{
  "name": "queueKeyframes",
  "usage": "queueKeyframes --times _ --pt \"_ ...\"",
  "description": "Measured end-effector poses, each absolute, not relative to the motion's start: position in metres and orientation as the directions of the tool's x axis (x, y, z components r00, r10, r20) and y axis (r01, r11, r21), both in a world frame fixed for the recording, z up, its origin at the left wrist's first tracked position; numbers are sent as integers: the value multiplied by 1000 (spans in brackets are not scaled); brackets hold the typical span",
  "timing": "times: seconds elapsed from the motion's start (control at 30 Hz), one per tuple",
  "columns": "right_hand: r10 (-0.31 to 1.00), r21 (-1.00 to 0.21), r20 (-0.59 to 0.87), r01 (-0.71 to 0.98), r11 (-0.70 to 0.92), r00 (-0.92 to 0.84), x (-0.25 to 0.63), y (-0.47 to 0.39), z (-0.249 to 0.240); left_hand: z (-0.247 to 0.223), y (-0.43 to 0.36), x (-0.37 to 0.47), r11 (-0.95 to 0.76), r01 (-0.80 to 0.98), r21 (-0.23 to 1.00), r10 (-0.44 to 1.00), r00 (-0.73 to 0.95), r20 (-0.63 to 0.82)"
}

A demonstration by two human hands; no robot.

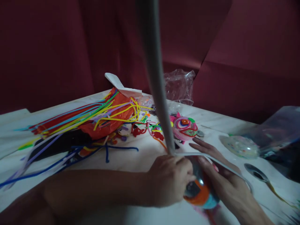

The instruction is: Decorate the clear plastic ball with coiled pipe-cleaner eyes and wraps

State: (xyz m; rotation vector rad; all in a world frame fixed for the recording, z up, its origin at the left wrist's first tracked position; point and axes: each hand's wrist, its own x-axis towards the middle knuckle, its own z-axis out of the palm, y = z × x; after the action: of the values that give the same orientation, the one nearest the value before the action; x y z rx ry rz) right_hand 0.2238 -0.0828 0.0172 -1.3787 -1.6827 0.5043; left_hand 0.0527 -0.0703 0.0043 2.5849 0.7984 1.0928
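Observation:
My left hand [172,179] is closed in a fist, its fingertips against a rounded, dark glossy thing [198,190] with an orange band and a light blue part. What the fist holds is hidden. On the far side of that thing, my right hand [225,179] has its fingers stretched out, the thumb along its edge. A thick, blurred grey cord-like strip [154,68] drops from above to my left fist. A thin whitish strip [211,156] runs from there across my right hand. Just beyond my hands sits a pink wrapped figure [184,128] with a big round eye.
Coloured pipe cleaners [93,115] spread at left over an orange-red packet [98,129] and a black item [61,145]. A clear plastic bag [179,86] stands behind. At right are a clear domed pack [241,146], a dark oval thing [255,172] and plastic sheeting [278,131].

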Motion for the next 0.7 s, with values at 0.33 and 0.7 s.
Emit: queueKeyframes --times 0.33,0.7 --pt "976 -775 115 597 205 -185 215 -83 23 51 -57 51 -530 484 697 753 647 123" --pt "977 -746 -22 654 127 -214 208 -73 29 39 -54 47 -514 345 786 690 711 139"
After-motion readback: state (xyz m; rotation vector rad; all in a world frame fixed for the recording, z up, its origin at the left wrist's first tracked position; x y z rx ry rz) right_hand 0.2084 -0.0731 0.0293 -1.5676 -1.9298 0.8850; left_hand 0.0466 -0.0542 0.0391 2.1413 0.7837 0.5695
